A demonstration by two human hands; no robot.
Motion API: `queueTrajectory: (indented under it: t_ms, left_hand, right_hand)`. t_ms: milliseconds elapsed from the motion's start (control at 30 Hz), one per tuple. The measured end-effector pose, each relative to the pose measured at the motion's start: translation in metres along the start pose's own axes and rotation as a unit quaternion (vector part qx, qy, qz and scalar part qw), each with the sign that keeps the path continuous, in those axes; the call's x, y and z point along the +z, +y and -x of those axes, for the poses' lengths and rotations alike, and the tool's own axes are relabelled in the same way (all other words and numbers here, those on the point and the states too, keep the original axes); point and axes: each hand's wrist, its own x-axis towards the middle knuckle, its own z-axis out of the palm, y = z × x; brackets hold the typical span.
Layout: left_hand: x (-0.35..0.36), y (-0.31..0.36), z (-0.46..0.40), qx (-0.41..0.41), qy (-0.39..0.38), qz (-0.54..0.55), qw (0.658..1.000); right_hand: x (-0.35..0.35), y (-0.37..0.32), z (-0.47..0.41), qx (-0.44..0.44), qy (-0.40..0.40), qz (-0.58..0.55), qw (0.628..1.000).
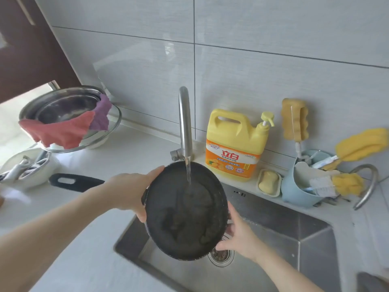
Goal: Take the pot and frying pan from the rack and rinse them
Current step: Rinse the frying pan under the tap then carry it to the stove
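Observation:
I hold a dark round pot [185, 213] tilted over the steel sink [294, 239], under the tap [184, 123]. Water runs from the tap into it and pools inside. My left hand [132, 190] grips the pot's left rim. My right hand [235, 232] holds its right side from below. A black handle [73, 182], apparently the frying pan's, lies on the counter to the left; the rest of that pan is hidden behind my left arm.
A yellow detergent jug [235, 144] and a soap dish [269, 182] stand behind the sink. A blue caddy [294, 190] with brushes and sponges sits at the right. Steel bowls with red and purple cloths [63, 123] are stacked at the left.

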Motion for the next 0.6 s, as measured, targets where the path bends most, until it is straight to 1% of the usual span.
queueTrajectory:
  t_ms: [67,133,167,233,300,433,533,600]
  left_hand:
    - [-0.003,0.009,0.007,-0.007,0.036,-0.007,0.999]
    - [0.003,0.021,0.011,-0.005,0.072,0.026,0.997]
    - [0.01,0.022,0.011,-0.015,0.088,0.059,0.994]
    - [0.026,0.025,0.009,-0.026,0.119,0.107,0.987]
    - [0.042,0.038,0.007,-0.01,0.16,0.156,0.975]
    - [0.062,0.07,0.002,0.003,0.229,0.218,0.949]
    - [0.073,0.087,-0.002,0.032,0.304,0.22,0.926]
    - [0.072,0.095,-0.002,0.053,0.351,0.19,0.916]
  right_hand:
    - [-0.008,-0.007,0.001,-0.027,0.038,0.016,0.999]
    - [-0.025,-0.018,0.005,-0.063,0.066,0.035,0.995]
    - [-0.034,-0.024,0.007,-0.078,0.075,0.053,0.993]
    - [-0.057,-0.033,0.014,-0.095,0.079,0.102,0.987]
    - [-0.08,-0.039,0.02,-0.092,0.081,0.155,0.98]
    - [-0.118,-0.042,0.039,-0.072,0.115,0.24,0.961]
    - [-0.133,-0.048,0.059,-0.077,0.14,0.28,0.947]
    - [-0.14,-0.052,0.072,-0.098,0.167,0.306,0.932]
